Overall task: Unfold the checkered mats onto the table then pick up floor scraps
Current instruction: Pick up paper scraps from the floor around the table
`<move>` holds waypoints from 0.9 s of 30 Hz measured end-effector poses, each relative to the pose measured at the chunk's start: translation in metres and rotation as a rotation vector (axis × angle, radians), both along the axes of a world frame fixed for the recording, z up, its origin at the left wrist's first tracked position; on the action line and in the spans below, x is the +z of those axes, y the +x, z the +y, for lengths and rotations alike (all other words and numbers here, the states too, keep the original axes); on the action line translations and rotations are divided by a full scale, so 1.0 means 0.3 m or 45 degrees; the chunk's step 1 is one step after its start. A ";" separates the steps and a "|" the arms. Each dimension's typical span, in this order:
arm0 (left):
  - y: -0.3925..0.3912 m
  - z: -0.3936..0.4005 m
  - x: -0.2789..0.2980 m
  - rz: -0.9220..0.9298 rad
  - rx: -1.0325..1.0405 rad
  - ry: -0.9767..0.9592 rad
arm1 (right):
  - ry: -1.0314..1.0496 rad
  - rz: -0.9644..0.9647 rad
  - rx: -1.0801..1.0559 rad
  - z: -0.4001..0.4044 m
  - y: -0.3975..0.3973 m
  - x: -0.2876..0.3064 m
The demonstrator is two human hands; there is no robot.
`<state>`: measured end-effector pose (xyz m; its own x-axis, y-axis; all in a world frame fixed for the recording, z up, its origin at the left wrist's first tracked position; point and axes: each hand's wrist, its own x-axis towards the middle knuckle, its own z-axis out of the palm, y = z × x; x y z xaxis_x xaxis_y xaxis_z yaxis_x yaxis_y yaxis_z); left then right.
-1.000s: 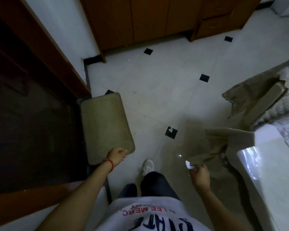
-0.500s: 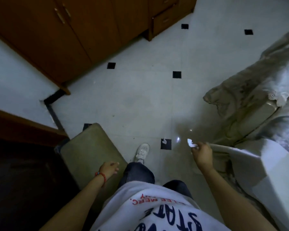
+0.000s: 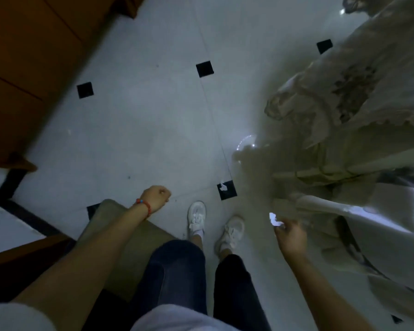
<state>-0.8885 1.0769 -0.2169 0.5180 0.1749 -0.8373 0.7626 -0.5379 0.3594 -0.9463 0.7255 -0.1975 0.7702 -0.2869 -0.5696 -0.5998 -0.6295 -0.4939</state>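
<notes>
One scrap [image 3: 274, 219] is already pinched in the right hand [image 3: 290, 236]; another [image 3: 223, 186] lies on the black tile [image 3: 227, 190] ahead. Left hand [image 3: 156, 197] is fisted, holding nothing. Mats aren't visible, so only scrap-collecting seems underway.

wooden cabinet [image 3: 26, 56] left | beige doormat [image 3: 120, 237] near | white shoes [image 3: 196, 217] on tiled floor [image 3: 141, 130]

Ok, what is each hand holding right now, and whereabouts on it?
The right hand pinches a small white paper scrap by its lower edge, and most of the scrap sticks out above the fingers. The left hand is curled in a fist and holds nothing.
</notes>
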 end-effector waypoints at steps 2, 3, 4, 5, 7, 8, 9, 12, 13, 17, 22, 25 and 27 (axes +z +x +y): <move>0.070 -0.056 -0.115 -0.013 -0.049 0.000 | 0.020 0.005 0.012 -0.012 0.020 -0.108; 0.096 -0.087 -0.179 -0.015 -0.083 -0.007 | 0.010 0.013 0.030 -0.016 0.028 -0.171; 0.113 -0.119 -0.248 -0.006 -0.133 -0.017 | -0.018 0.029 0.041 -0.020 0.031 -0.240; 0.122 -0.148 -0.320 0.006 -0.199 -0.021 | -0.047 0.037 0.045 -0.023 0.035 -0.311; 0.116 -0.195 -0.469 0.028 -0.355 -0.010 | -0.073 0.028 0.057 -0.019 0.052 -0.460; 0.106 -0.213 -0.549 0.038 -0.440 -0.012 | -0.085 0.031 0.068 -0.015 0.065 -0.539; 0.093 -0.227 -0.632 0.044 -0.521 -0.023 | -0.092 0.043 0.085 -0.009 0.079 -0.622; 0.053 -0.254 -0.873 0.071 -0.680 -0.053 | -0.005 0.095 0.089 0.012 0.119 -0.880; 0.043 -0.260 -0.951 0.073 -0.692 -0.041 | 0.028 0.093 0.099 0.020 0.135 -0.966; 0.011 -0.304 -1.254 0.034 -0.655 0.026 | 0.023 0.085 0.108 0.065 0.207 -1.300; -0.021 -0.403 -1.585 -0.019 -0.929 0.046 | 0.047 0.030 0.069 0.102 0.225 -1.620; -0.002 -0.455 -1.725 -0.219 -0.935 0.150 | 0.031 0.087 -0.001 0.092 0.179 -1.750; 0.017 -0.483 -1.800 -0.374 -0.919 0.213 | 0.037 0.100 -0.103 0.080 0.151 -1.808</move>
